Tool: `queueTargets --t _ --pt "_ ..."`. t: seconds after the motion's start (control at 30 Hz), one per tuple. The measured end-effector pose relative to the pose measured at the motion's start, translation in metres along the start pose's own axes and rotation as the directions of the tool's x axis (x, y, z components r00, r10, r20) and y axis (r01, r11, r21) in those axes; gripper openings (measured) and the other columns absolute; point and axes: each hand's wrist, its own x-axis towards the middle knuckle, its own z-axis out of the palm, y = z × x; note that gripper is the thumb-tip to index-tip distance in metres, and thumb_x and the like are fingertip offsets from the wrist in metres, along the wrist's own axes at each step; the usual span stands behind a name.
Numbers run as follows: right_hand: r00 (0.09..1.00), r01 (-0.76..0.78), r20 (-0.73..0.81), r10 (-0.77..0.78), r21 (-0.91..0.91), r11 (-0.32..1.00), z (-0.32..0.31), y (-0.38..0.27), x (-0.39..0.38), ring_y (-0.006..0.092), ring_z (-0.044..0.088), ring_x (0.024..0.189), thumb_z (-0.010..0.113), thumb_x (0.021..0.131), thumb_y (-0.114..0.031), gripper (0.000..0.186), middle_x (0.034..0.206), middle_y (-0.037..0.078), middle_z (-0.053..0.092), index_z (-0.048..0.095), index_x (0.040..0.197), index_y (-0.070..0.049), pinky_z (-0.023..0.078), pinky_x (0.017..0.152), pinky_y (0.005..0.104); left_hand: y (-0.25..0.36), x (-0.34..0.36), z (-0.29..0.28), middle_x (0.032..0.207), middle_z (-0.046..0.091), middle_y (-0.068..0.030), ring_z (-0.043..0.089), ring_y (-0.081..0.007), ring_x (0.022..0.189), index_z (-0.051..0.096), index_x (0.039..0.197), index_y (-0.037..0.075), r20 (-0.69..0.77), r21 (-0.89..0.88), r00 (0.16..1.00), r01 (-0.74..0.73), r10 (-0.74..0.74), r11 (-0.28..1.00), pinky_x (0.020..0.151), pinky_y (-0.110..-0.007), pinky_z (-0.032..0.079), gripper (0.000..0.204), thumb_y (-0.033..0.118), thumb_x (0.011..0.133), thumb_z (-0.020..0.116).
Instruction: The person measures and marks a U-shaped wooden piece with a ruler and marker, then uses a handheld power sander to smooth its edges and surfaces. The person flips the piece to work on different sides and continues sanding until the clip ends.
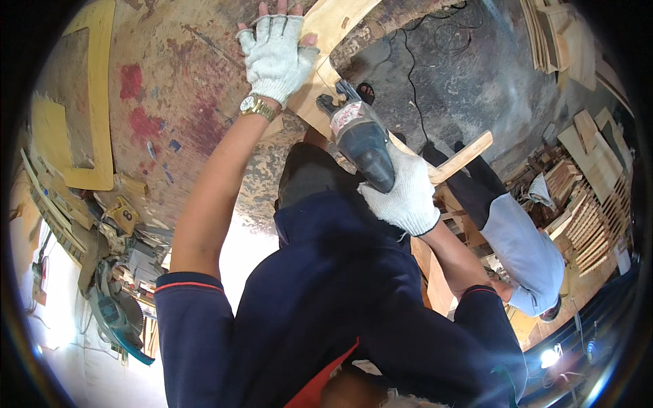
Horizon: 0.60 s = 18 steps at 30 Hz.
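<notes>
My left hand (275,58), in a white knit glove with bare fingertips, lies flat with its fingers spread on the worn bench top. Its thumb reaches onto a pale wooden board (331,27) with a curved edge. My right hand (405,197), gloved too, is wrapped round a dark jigsaw (364,139). The saw's front end sits at the lower part of the board, by the inner curve. Its blade cannot be made out. A metal wristwatch (257,107) is on my left wrist.
The paint-stained bench (183,88) carries a yellow frame-shaped template (102,102) at left. A black cable (413,81) runs over the floor at right. A person in a light blue shirt (520,238) bends nearby, among wood stacks (592,224). A circular saw (115,316) stands lower left.
</notes>
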Motion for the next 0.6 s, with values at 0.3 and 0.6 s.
queueTargets --t 0.3,0.6 --pt "0.999 -0.036 0.0 0.036 -0.072 0.997 -0.001 -0.006 0.003 0.0467 0.074 0.09 0.088 0.074 -0.024 0.054 0.097 0.028 0.073 0.065 0.114 0.003 0.06 0.079 0.0502 -0.001 -0.001 0.001 0.16 0.052 -0.0231 0.046 -0.0469 0.147 0.067 0.128 0.004 0.018 -0.014 1.0 0.009 -0.009 1.0 0.117 -0.072 0.031 0.049 0.033 0.088 0.065" --pt "0.999 -0.026 -0.021 0.025 -0.067 0.997 0.0 -0.01 0.008 0.047 0.073 0.089 0.089 0.074 -0.025 0.052 0.094 0.028 0.072 0.065 0.111 0.003 0.059 0.077 0.0501 -0.002 -0.003 0.007 0.158 0.053 -0.0221 0.045 -0.0456 0.147 0.066 0.134 0.005 0.009 0.022 1.0 0.005 -0.005 1.0 0.118 -0.072 0.029 0.053 0.036 0.091 0.063"
